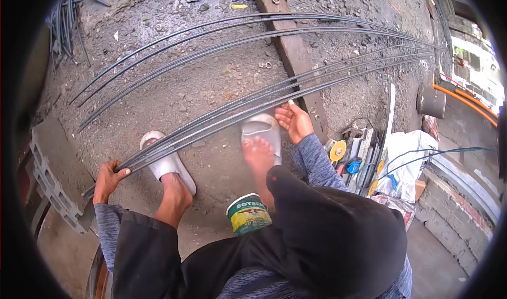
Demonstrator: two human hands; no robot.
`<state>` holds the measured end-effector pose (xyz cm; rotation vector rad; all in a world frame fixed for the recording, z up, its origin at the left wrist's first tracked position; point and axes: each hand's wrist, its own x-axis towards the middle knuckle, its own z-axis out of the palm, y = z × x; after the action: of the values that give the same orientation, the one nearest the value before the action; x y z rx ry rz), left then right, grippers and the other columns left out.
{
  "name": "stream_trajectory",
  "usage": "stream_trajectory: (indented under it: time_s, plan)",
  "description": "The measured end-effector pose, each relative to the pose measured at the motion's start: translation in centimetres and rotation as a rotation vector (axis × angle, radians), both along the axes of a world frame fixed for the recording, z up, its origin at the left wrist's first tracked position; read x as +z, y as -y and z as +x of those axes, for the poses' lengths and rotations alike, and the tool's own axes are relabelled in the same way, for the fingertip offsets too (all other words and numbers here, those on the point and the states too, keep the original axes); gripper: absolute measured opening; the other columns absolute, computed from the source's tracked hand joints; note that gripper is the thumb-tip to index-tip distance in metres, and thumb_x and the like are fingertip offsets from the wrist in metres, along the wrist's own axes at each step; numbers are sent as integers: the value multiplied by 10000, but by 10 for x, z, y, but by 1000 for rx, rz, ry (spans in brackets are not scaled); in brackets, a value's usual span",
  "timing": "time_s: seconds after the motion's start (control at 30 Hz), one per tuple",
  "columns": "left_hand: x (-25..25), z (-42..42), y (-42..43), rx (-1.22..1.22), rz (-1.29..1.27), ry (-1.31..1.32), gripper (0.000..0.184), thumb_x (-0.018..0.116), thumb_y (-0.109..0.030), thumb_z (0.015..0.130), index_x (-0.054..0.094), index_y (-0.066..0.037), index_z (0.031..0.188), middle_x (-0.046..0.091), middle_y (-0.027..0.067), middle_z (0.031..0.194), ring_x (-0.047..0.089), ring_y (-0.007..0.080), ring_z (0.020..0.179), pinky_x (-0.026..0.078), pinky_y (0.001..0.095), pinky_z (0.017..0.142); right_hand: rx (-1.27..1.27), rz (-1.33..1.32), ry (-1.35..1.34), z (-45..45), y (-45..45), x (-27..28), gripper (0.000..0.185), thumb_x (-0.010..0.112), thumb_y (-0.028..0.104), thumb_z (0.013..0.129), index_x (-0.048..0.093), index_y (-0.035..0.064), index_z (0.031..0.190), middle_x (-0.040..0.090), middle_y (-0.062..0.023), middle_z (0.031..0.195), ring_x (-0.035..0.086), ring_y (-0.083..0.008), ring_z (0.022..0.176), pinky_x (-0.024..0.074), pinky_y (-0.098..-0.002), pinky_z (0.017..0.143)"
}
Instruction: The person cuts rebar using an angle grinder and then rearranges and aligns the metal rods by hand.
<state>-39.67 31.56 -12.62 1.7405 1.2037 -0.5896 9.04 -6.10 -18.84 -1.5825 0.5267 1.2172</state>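
Observation:
A bundle of long thin ribbed steel bars [211, 123] runs from lower left to upper right, over my feet. My left hand [110, 180] is closed around the bundle near its lower-left end, thumb on top. My right hand [296, 122] is just below the bars near the middle, palm turned up, with loosely bent fingers and the thumb tip close to the lowest bar. No bar shows inside that hand. More bars [211, 50] lie apart on the ground farther off, over a brown drilled bar with nuts [296, 53].
Between my legs stands a green and yellow paint bucket [248, 214]. A hollow concrete block [58, 172] is at left, with more cut bars [66, 24] at upper left. Tools and a yellow disc [337, 150] lie at right, beside a white sack [412, 159] and an orange hose [465, 102].

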Motion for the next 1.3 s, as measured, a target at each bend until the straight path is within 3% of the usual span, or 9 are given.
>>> stream_trajectory:
  time_s: [0.03, 0.13, 0.2, 0.27, 0.47, 0.63, 0.77, 1.03, 1.3]
  plan:
    - [5, 5, 1, -10, 7, -23, 465, 875, -366, 720, 646, 26, 823, 563, 60, 623, 539, 175, 616, 438, 372, 579, 123, -161, 42, 6, 3, 9, 345, 683, 319, 943, 620, 54, 1154, 709, -99, 1063, 647, -233, 1068, 446, -384, 1030]
    - [-1, 2, 4, -29, 35, -19, 556, 926, -390, 630, 638, 36, 841, 546, 80, 617, 534, 196, 600, 434, 390, 574, 746, -422, 698, 47, 0, 49, 483, 781, 217, 837, 578, 39, 1237, 668, -126, 1178, 608, -267, 1151, 427, -406, 1063]
    - [-1, 0, 6, -70, 67, -18, 588, 928, -412, 613, 629, 40, 842, 531, 93, 620, 526, 204, 600, 427, 396, 570, 1121, -466, 1300, 96, 18, 48, 747, 829, 171, 740, 472, 68, 1388, 532, -164, 1403, 498, -322, 1305, 381, -467, 1113]
    - [0, 0, 8, -104, 88, -28, 596, 930, -407, 607, 613, 41, 840, 525, 106, 633, 521, 217, 610, 424, 407, 574, 1402, -715, 1281, 133, 9, 55, 918, 835, 173, 722, 348, 147, 1499, 371, -159, 1550, 371, -362, 1412, 328, -517, 1149]
    - [-2, -3, 9, -123, 139, -49, 618, 935, -408, 577, 567, 29, 811, 499, 108, 653, 502, 241, 633, 437, 422, 596, 1958, -728, 1245, 194, -17, 30, 948, 840, 161, 709, 335, 157, 1511, 372, -129, 1560, 352, -347, 1437, 301, -530, 1162]
    - [-12, -1, 11, -116, 138, -2, 581, 934, -358, 584, 550, 28, 788, 490, 107, 639, 469, 216, 631, 438, 396, 594, 2011, -668, 1221, 195, -15, 26, 685, 815, 158, 697, 499, 87, 1301, 560, -93, 1320, 463, -296, 1330, 369, -536, 1087]
    - [-2, -4, 12, -116, 130, -6, 509, 921, -284, 618, 551, 28, 778, 490, 96, 631, 465, 202, 625, 428, 383, 580, 2042, -713, 1150, 194, -16, 23, 547, 779, 180, 704, 546, 84, 1190, 608, -68, 1221, 539, -268, 1214, 399, -509, 1034]
    - [0, 0, 8, -48, 36, 38, 456, 890, -279, 686, 569, 35, 765, 472, 58, 606, 465, 156, 618, 406, 354, 577, 2146, -803, 1018, 193, -30, 21, 601, 818, 189, 668, 544, 81, 1192, 607, -88, 1235, 545, -279, 1220, 406, -488, 1031]
    - [1, -10, 3, 2, -8, 44, 425, 762, -354, 869, 634, 48, 820, 480, 47, 616, 451, 146, 611, 380, 356, 570, 2145, -885, 883, 187, -49, 29, 666, 795, 222, 728, 512, 69, 1311, 562, -121, 1355, 491, -294, 1323, 336, -538, 1129]
